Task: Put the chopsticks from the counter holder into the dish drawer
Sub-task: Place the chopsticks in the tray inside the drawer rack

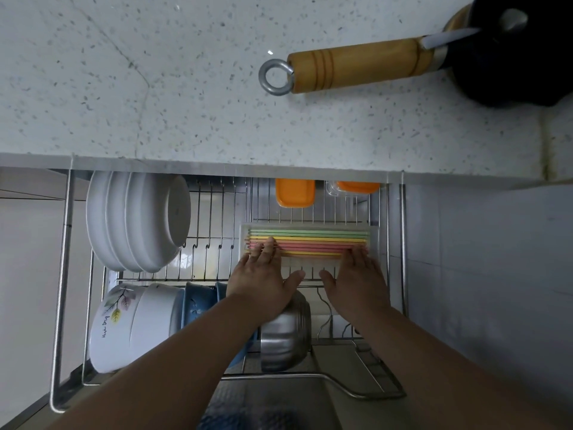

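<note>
Several pastel chopsticks (313, 240), green, yellow and pink, lie side by side in a clear flat tray (374, 234) in the pulled-out wire dish drawer (63, 274). My left hand (263, 277) lies flat with its fingertips on the left ends of the chopsticks. My right hand (356, 274) lies flat too, fingertips touching their right ends. Both hands have their fingers spread and grip nothing. No counter holder is in view.
White bowls (136, 221) stand on edge at the drawer's left, with more bowls (136, 324) and a steel bowl (286, 333) nearer me. Orange-lidded boxes (294, 192) sit at the back. A wooden-handled black pan (356, 68) rests on the speckled counter (155, 88).
</note>
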